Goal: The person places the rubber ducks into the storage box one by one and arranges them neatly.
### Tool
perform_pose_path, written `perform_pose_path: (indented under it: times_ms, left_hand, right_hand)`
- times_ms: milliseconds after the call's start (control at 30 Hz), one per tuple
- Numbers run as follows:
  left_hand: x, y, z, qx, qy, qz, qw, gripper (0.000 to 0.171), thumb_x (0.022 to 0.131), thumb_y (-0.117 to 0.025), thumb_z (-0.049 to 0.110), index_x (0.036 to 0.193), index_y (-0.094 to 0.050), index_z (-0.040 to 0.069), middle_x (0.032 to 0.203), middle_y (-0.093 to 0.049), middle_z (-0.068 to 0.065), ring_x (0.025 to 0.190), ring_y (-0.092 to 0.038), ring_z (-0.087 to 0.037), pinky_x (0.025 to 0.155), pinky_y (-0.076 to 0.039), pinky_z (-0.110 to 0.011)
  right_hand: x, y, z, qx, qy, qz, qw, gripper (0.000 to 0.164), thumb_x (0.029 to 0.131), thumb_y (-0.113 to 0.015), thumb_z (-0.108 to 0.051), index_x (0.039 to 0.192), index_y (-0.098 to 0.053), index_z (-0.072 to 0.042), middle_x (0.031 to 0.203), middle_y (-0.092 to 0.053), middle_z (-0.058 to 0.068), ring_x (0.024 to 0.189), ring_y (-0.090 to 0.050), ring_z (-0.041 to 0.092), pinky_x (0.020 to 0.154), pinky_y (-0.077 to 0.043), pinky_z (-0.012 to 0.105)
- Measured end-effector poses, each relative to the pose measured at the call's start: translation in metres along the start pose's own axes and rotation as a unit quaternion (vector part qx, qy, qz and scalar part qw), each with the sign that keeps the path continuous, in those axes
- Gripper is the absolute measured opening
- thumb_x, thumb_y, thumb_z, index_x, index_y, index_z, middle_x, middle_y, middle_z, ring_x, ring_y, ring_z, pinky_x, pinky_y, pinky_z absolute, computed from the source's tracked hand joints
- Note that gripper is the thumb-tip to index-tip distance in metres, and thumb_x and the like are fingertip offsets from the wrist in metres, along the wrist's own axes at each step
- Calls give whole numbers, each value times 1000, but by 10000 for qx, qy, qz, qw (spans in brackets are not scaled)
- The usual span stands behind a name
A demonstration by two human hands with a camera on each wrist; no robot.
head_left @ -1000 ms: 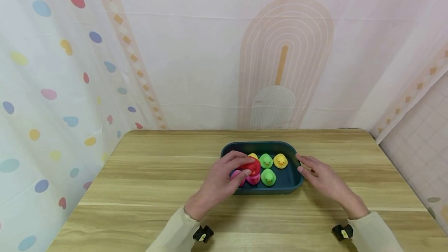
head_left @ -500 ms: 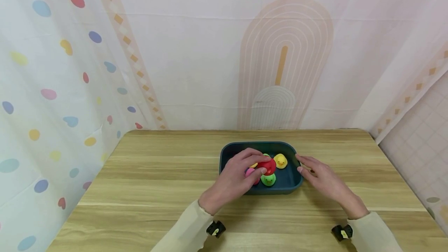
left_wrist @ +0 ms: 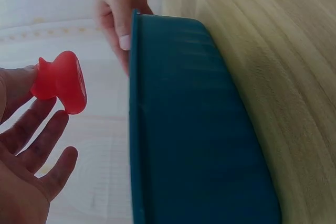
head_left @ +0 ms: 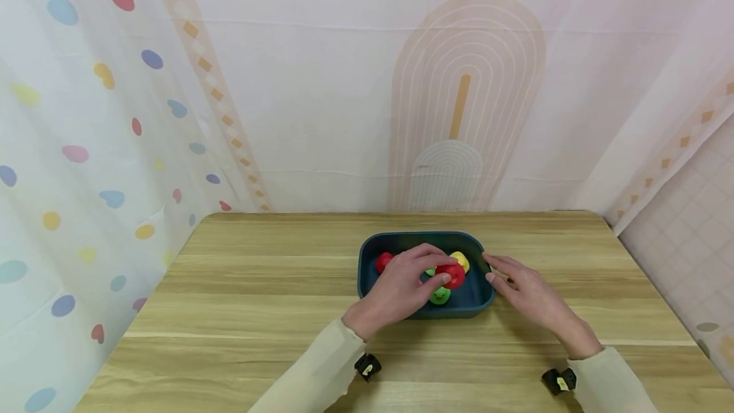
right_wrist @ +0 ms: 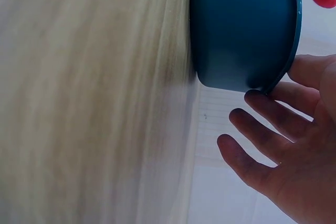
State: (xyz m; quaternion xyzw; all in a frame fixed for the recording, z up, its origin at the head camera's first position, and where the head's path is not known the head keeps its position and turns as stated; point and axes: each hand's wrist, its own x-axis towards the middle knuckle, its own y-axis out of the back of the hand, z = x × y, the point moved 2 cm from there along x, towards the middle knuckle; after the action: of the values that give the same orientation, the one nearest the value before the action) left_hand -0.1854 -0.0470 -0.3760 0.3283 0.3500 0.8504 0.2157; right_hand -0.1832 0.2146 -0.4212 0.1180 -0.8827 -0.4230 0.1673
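A red rubber duck (head_left: 451, 276) is held up over the dark teal bin (head_left: 473, 298). My left hand (head_left: 404, 282) pinches it between thumb and fingers, and the left wrist view has the duck (left_wrist: 60, 82) above rim height. At the bin's right end, my right hand (head_left: 530, 295) touches the rim and outer wall with its thumb and relaxed fingers (right_wrist: 262, 129). Inside the bin lie a red duck (head_left: 384, 262) at the left, a yellow duck (head_left: 460, 261) at the back and a green duck (head_left: 439, 296) in front. My left hand hides others.
The bin stands on a wood-grain table (head_left: 275, 273). Behind the table hangs a pale patterned curtain (head_left: 321, 113), and a dotted one (head_left: 132, 164) is on the left. Black wrist cameras (head_left: 367, 367) sit at both sleeves.
My left hand has carried the red duck rightward across the bin, uncovering another red duck at the left. The right hand has stayed at the bin's right end.
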Motion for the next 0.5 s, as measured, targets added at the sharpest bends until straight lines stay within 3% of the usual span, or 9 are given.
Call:
perform_pose_path:
  times_ms: [133,367,500]
  left_hand:
    - [4,-7,-1,197,170,-226,9994,30,102,-67,26,130,-73,16,127,-67,-1,113,-64,-16,96,-53,-30]
    - [14,-22,-2,426,164,-544,9975,32,102,-67,27,132,-72,17,127,-67,0,112,-64,-12,95,-52,-21]
    - [18,-29,-5,524,270,-706,9958,32,103,-66,27,133,-72,17,129,-67,0,114,-64,-13,98,-51,-23]
  right_hand:
    - [-1,-1,0,10,8,1,10000,49,110,-52,-25,151,-49,2,148,-53,27,131,-55,46,103,-48,63]
    - [-2,-2,-1,37,1,12,10000,49,110,-53,-25,151,-49,2,147,-54,26,131,-55,46,103,-48,63]
    - [-1,-3,-3,27,45,28,10000,49,110,-53,-24,151,-49,3,146,-55,26,130,-56,46,102,-48,63]
